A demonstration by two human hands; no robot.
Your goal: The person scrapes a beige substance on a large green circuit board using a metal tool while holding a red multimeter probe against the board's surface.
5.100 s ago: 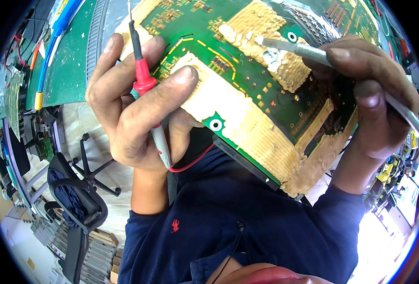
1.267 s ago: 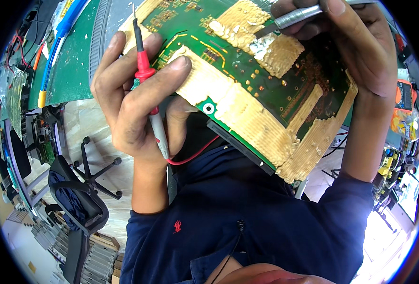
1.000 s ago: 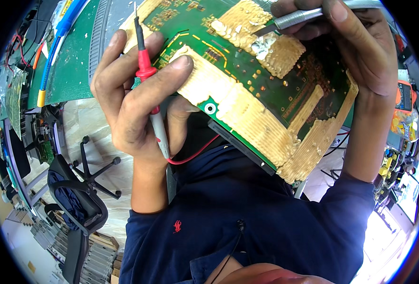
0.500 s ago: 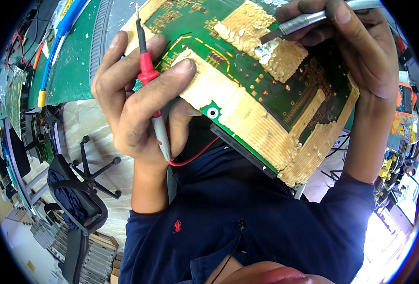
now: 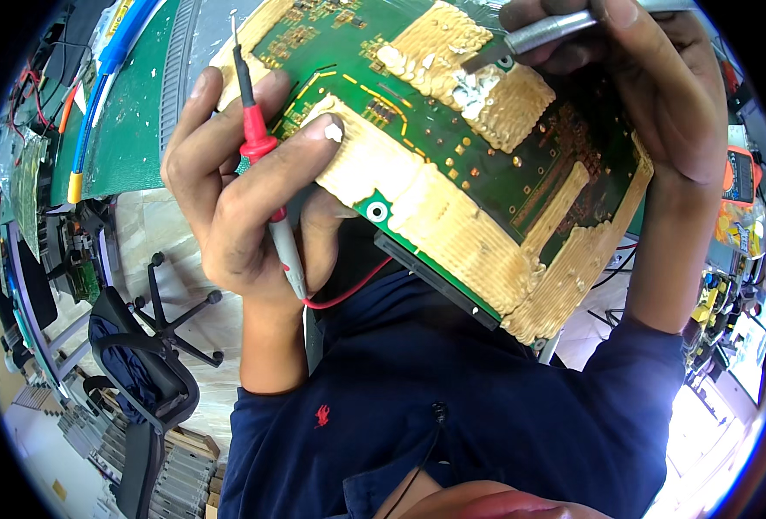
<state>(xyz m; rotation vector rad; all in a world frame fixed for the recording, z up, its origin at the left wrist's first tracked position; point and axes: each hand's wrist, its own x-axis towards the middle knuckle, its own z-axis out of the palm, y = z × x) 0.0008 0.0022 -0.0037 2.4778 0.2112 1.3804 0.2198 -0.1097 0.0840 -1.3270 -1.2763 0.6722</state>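
Note:
My left hand (image 5: 244, 199) grips a green circuit board (image 5: 526, 173) and a red-and-grey test probe (image 5: 259, 147) between its fingers, its metal tip pointing up. A small white flake sits on a fingertip near the board. Beige ridged material (image 5: 461, 242) covers the board's edges and a central patch, which has a broken white spot (image 5: 474, 95). My right hand (image 5: 660, 95) is closed on a metal-handled blade tool (image 5: 547, 33), whose dark blade rests on that central patch beside the white spot. The same hand is against the board's right side.
A green mat (image 5: 132, 130) with blue tools (image 5: 115, 52) lies at upper left. An office chair (image 5: 132, 363) stands on the pale floor. An orange multimeter (image 5: 736, 177), a yellow bag (image 5: 738, 229) and clutter fill the right side. A red lead (image 5: 348, 294) hangs from the probe.
Since five seconds ago my right hand and blade have moved up. Over the last half second the board and left hand shifted slightly left, and a white flake has appeared on my left fingertip.

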